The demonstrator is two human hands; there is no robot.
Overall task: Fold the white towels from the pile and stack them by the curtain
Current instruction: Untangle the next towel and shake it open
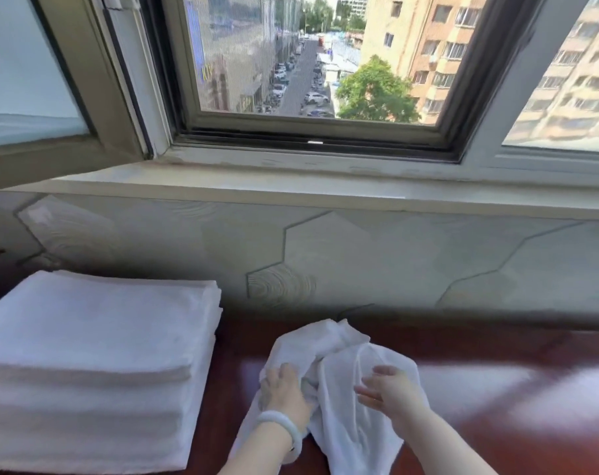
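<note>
A crumpled white towel (339, 358) hangs bunched between both my hands above the dark red table (497, 389). My left hand (284, 392), with a pale bangle on its wrist, grips the towel's left part with curled fingers. My right hand (390, 392) holds the right part, its fingers fairly straight against the cloth and its thumb hidden behind it. A tall stack of folded white towels (95, 354) stands on the table at the left, apart from my hands.
A wall with hexagon-patterned panels (325, 255) rises behind the table, under a white windowsill (291, 186). The window (308, 63) looks down on a street and buildings. An opened window sash (51, 80) juts in at upper left.
</note>
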